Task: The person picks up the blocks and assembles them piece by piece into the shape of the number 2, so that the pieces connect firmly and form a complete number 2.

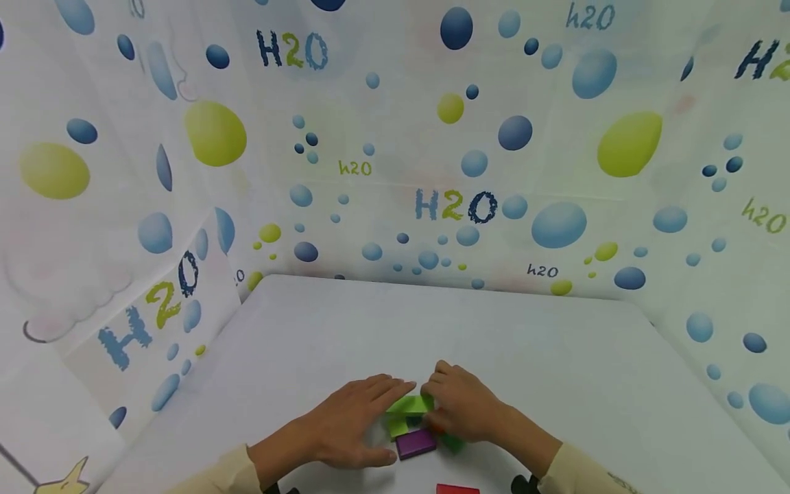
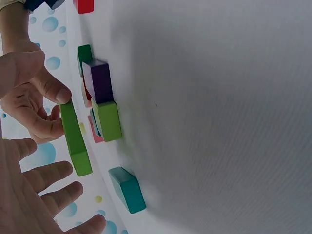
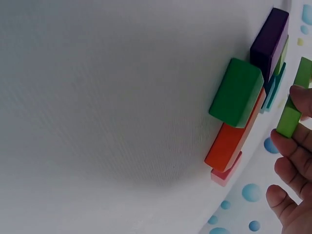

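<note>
Head view, right hand (image 1: 467,406) pinching a long light green block (image 1: 408,405), raised just beyond the purple block (image 1: 416,444), left hand (image 1: 350,425) released, straight-fingered on the purple block's left (thumb near its edge), dark green block (image 1: 454,444) to its right, red block (image 1: 458,489) on its near side.

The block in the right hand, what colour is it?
The block is bright green. It shows best in the left wrist view.

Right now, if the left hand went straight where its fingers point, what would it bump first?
Probably the right hand, though the light green block it holds might get touched first; depth is unclear.
</note>
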{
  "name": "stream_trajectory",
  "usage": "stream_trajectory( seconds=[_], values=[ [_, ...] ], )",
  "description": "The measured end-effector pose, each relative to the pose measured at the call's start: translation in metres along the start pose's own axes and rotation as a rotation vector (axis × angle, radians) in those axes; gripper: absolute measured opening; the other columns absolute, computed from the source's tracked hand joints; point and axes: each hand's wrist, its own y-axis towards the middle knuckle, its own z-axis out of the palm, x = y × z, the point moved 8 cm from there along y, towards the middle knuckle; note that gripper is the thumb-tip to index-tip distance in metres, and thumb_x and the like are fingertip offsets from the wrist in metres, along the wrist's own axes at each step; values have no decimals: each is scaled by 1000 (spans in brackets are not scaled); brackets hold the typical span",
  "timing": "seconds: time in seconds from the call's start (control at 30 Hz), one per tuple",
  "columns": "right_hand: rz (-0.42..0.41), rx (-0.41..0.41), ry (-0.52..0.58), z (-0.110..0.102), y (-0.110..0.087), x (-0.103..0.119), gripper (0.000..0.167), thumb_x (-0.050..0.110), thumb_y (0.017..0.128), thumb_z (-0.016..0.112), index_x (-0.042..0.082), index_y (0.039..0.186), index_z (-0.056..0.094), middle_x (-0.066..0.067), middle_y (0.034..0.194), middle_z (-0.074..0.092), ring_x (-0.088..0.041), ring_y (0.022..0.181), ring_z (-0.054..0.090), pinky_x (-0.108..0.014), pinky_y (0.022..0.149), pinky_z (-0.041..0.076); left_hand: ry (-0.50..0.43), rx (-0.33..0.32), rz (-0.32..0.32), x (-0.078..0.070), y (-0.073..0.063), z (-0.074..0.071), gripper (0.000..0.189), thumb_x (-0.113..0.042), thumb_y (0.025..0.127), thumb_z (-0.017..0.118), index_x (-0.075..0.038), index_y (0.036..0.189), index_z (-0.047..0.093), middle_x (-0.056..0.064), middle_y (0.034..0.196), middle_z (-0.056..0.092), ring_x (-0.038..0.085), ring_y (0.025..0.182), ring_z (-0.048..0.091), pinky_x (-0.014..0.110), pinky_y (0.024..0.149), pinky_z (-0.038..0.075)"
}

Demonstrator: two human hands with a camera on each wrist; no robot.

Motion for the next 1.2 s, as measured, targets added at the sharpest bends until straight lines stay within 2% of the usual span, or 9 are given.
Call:
stream_trajectory(
  seconds=[0.2, 0.37, 0.63, 0.8, 1.07, 1.2],
  values=[
    [10, 44, 30, 3, -11, 6, 27, 41, 92, 74, 20, 108, 69, 19, 88, 53, -5, 89, 43, -25, 79, 43, 19, -12, 46, -11, -4, -1, 91, -58, 91, 63, -35, 163, 13, -8, 161, 33, 25, 148, 34, 58, 111, 38],
    [-4, 51, 65, 6, -19, 13, 27, 42, 91, 75, 21, 107, 68, 19, 90, 54, -4, 91, 42, -25, 79, 42, 11, -4, 54, -17, -10, 0, 90, -57, 91, 63, -36, 163, 12, -9, 162, 32, 25, 149, 33, 58, 111, 38],
    [-62, 9, 80, 4, -31, 31, 27, 40, 90, 76, 19, 106, 69, 22, 84, 51, -2, 82, 38, -20, 73, 38, 32, -5, 65, -21, -15, 2, 90, -59, 93, 60, -37, 163, 8, -10, 162, 31, 25, 150, 32, 57, 109, 40],
    [-97, -19, 86, 2, -34, 40, 24, 34, 89, 75, 18, 106, 72, 22, 86, 55, -2, 82, 38, -18, 73, 39, 41, -2, 70, -22, -14, 3, 88, -62, 93, 56, -35, 163, 11, -8, 162, 33, 25, 149, 34, 56, 109, 41],
    [-232, -102, 26, 0, -45, 54, 27, 41, 88, 77, 19, 102, 72, 16, 94, 64, -3, 90, 48, -17, 79, 45, 27, 22, 68, -26, -13, 6, 88, -65, 93, 55, -37, 163, 10, -9, 161, 35, 22, 148, 35, 57, 109, 41],
    [-270, -137, 48, 0, -49, 59, 25, 43, 89, 75, 19, 97, 73, 18, 90, 65, -1, 85, 45, -10, 73, 38, 36, 17, 82, -27, -13, 6, 87, -65, 93, 54, -35, 163, 11, -8, 161, 35, 25, 148, 35, 57, 109, 41]
  ],
)
